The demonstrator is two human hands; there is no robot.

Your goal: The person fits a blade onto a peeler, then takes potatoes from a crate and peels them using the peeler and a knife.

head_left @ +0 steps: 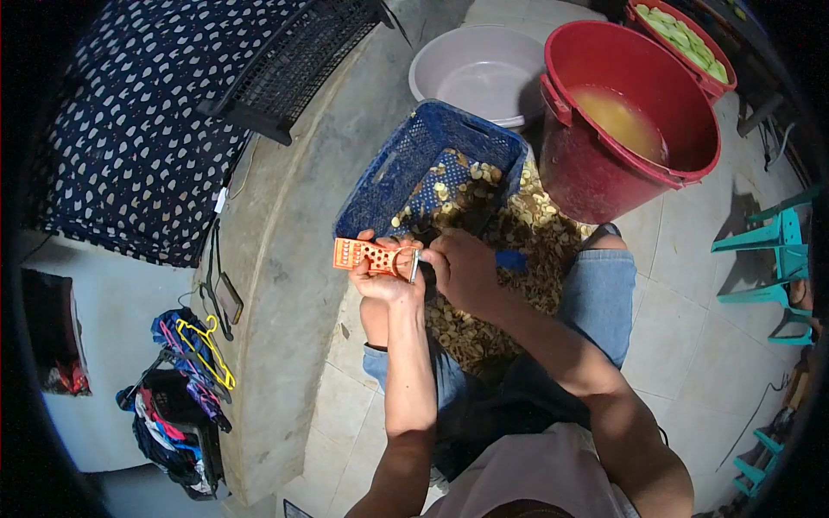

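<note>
My left hand [390, 278] is wrapped around an orange plastic peeler [361, 254] with round holes in its flat handle. A metal blade sits at the peeler's right end. Close against that end is my right hand [464, 266], its fingers curled; whether they grip the blade or something small is hidden. Below both hands, a heap of brown peelings and slices [471, 332] lies between my knees. Behind them a blue plastic crate [380, 183] tilts, with pale round slices and peelings inside. A small bright blue object [510, 259] lies on the heap beside my right hand.
A red bucket [574, 164] with cloudy yellowish liquid stands at the right, a pale basin [423, 78] behind the crate. Farther back is a red tub [724, 85] of green slices. Teal stools [777, 231] stand at far right. A concrete ledge [276, 328] runs along the left.
</note>
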